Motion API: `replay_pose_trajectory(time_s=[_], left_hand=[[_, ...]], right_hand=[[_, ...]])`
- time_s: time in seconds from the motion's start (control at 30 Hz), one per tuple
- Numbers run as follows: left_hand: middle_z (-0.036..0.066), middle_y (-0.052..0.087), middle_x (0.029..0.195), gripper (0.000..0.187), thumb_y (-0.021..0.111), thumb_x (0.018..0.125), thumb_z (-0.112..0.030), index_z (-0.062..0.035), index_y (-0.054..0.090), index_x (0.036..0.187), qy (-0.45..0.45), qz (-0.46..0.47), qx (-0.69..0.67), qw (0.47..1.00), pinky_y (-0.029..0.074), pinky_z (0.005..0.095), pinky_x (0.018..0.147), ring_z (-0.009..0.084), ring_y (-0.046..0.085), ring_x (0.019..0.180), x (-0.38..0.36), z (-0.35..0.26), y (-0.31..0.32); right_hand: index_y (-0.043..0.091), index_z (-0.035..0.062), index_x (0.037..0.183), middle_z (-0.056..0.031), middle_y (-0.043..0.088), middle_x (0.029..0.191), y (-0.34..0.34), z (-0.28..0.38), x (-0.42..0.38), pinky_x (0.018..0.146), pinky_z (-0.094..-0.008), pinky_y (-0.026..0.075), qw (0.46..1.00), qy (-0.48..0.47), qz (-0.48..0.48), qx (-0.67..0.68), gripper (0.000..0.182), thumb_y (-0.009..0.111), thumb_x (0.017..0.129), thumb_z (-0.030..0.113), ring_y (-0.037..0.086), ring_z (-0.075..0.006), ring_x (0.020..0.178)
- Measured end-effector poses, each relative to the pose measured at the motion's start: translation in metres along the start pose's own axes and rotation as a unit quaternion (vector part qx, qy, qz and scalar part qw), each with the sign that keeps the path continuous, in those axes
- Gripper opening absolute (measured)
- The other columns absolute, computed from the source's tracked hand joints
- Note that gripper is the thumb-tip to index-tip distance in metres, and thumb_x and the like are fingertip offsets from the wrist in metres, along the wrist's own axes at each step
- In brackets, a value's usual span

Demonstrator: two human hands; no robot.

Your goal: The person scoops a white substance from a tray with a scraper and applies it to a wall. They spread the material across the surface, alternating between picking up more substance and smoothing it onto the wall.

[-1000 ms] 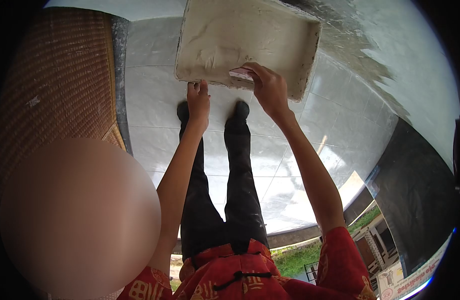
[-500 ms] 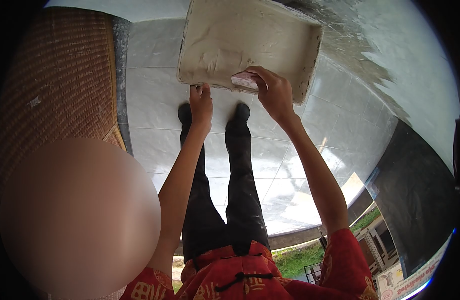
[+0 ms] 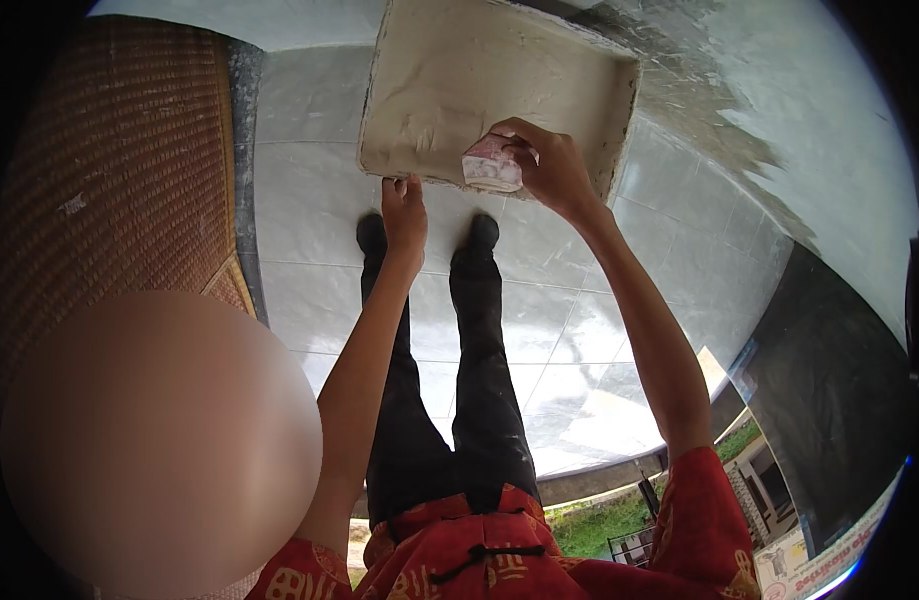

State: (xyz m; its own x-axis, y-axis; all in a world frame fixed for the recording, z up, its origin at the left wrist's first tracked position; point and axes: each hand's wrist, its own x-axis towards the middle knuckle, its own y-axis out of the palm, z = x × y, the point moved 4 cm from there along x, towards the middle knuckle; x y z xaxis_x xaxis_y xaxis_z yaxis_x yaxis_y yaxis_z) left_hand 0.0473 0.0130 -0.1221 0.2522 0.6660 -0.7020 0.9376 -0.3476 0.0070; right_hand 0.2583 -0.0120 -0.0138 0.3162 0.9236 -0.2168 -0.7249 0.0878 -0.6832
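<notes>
A shallow rectangular tray [image 3: 627, 110] coated inside with beige-grey paste, like wet plaster, is at the top of the view. My left hand [image 3: 405, 212] grips its near rim toward the left corner, fingers closed at the edge. In my right hand [image 3: 551, 168] is a flat pink-and-white scraper [image 3: 492, 165], pinched between thumb and fingers. The scraper is tilted over the near rim, its broad face toward me and smeared with whitish paste. My fingers partly hide its right end.
Grey tiled floor [image 3: 314, 240] lies under my black shoes [image 3: 476, 235]. A woven brown panel [image 3: 129, 150] stands at left, and a wall with uneven grey patches [image 3: 739, 110] at right. A blurred round patch [image 3: 159, 445] covers the lower left. Beyond the floor edge, grass [image 3: 604, 528] shows.
My right hand has turned the scraper up and toward me, so more of its face shows. The tray has shifted slightly lower at its left corner, with my left hand still on the rim.
</notes>
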Motion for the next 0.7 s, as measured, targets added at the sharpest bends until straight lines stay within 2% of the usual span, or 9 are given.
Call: replay_pose_trajectory(time_s=[0.1, 0.17, 0.3, 0.37, 0.4, 0.43, 0.5, 0.57, 0.7], left_hand=[[0.01, 0.045, 0.145, 0.053, 0.049, 0.103, -0.04, -0.0094, 0.034, 0.143, -0.007, 0.009, 0.013, 1.0, 0.04, 0.0473, 0.104, 0.0224, 0.045, 0.132, -0.002, -0.005, 0.0], [0.019, 0.049, 0.143, 0.052, 0.05, 0.104, -0.027, 0.0039, 0.034, 0.143, -0.003, -0.03, -0.044, 0.999, 0.033, 0.0363, 0.11, 0.0271, 0.046, 0.133, -0.01, -0.015, 0.0], [0.022, 0.045, 0.147, 0.062, 0.046, 0.104, -0.034, 0.0059, 0.027, 0.147, -0.049, -0.073, -0.005, 0.996, 0.034, 0.0361, 0.11, 0.0294, 0.045, 0.134, -0.028, -0.027, -0.014], [0.024, 0.043, 0.149, 0.067, 0.042, 0.104, -0.036, 0.0072, 0.021, 0.15, -0.065, -0.113, 0.021, 0.991, 0.034, 0.0358, 0.111, 0.0318, 0.043, 0.136, -0.042, -0.041, -0.026], [0.024, 0.04, 0.151, 0.065, 0.043, 0.103, -0.033, 0.0058, 0.022, 0.15, -0.057, -0.119, 0.023, 0.991, 0.033, 0.0361, 0.111, 0.0324, 0.041, 0.139, -0.05, -0.051, -0.031], [0.024, 0.04, 0.151, 0.065, 0.043, 0.103, -0.033, 0.0058, 0.022, 0.15, -0.043, -0.117, 0.02, 0.992, 0.033, 0.0361, 0.111, 0.0324, 0.041, 0.139, -0.06, -0.068, -0.032], [0.024, 0.036, 0.153, 0.064, 0.042, 0.103, -0.033, 0.0039, 0.023, 0.151, 0.01, -0.119, 0.042, 0.992, 0.032, 0.0361, 0.113, 0.032, 0.038, 0.141, -0.083, -0.108, -0.033], [0.024, 0.033, 0.155, 0.062, 0.043, 0.104, -0.034, 0.0021, 0.025, 0.151, 0.05, -0.104, 0.012, 0.993, 0.031, 0.0365, 0.113, 0.0323, 0.035, 0.143, -0.101, -0.143, -0.035], [0.022, 0.031, 0.156, 0.06, 0.043, 0.104, -0.033, 0.0014, 0.027, 0.151, 0.239, -0.059, 0.045, 0.968, 0.028, 0.042, 0.115, 0.0339, 0.031, 0.145, -0.127, -0.231, -0.036]], right_hand=[[0.067, 0.014, 0.113, -0.0155, 0.073, 0.096, -0.004, -0.006, 0.003, 0.077, -0.0411, 0.054, 0.999, 0.017, 0.027, 0.002, 0.029, 0.063, 0.086, 0.003, 0.071, -0.032, 0.087], [0.066, 0.0126, 0.116, -0.018, 0.072, 0.097, -0.008, -0.015, 0.001, 0.079, -0.0377, 0.053, 0.993, 0.076, 0.02, 0.09, 0.031, 0.064, 0.087, 0.002, 0.071, -0.0294, 0.091], [0.062, 0.0086, 0.123, -0.0163, 0.073, 0.097, -0.03, -0.001, -0.018, 0.077, -0.0336, 0.052, 0.974, 0.141, -0.008, 0.175, 0.032, 0.064, 0.091, 0.005, 0.07, -0.0226, 0.091], [0.057, 0.003, 0.127, -0.0117, 0.072, 0.098, -0.043, 0.014, -0.031, 0.076, -0.03, 0.051, 0.89, 0.204, -0.008, 0.408, 0.033, 0.062, 0.096, 0.012, 0.067, -0.0164, 0.089], [0.052, 0.0014, 0.13, -0.0074, 0.069, 0.099, -0.054, 0.03, -0.035, 0.075, -0.0271, 0.052, 0.877, 0.198, -0.009, 0.439, 0.036, 0.061, 0.099, 0.018, 0.064, -0.0115, 0.085], [0.052, 0.0014, 0.13, -0.0074, 0.069, 0.099, -0.065, 0.046, -0.039, 0.075, -0.0271, 0.052, 0.88, 0.185, -0.015, 0.438, 0.036, 0.061, 0.099, 0.018, 0.064, -0.0115, 0.085], [0.049, 0.0032, 0.132, -0.0061, 0.068, 0.098, -0.085, 0.074, -0.048, 0.075, -0.027, 0.055, 0.825, 0.191, -0.035, 0.531, 0.038, 0.06, 0.1, 0.019, 0.063, -0.0096, 0.083], [0.046, 0.0039, 0.133, -0.0061, 0.067, 0.099, -0.105, 0.104, -0.053, 0.075, -0.0276, 0.055, 0.811, 0.162, -0.049, 0.56, 0.038, 0.059, 0.1, 0.018, 0.064, -0.0098, 0.083], [0.04, 0.0045, 0.137, -0.0075, 0.066, 0.104, -0.149, 0.169, -0.06, 0.077, -0.0307, 0.057, 0.765, 0.106, -0.085, 0.629, 0.039, 0.054, 0.101, 0.014, 0.066, -0.0122, 0.086]])
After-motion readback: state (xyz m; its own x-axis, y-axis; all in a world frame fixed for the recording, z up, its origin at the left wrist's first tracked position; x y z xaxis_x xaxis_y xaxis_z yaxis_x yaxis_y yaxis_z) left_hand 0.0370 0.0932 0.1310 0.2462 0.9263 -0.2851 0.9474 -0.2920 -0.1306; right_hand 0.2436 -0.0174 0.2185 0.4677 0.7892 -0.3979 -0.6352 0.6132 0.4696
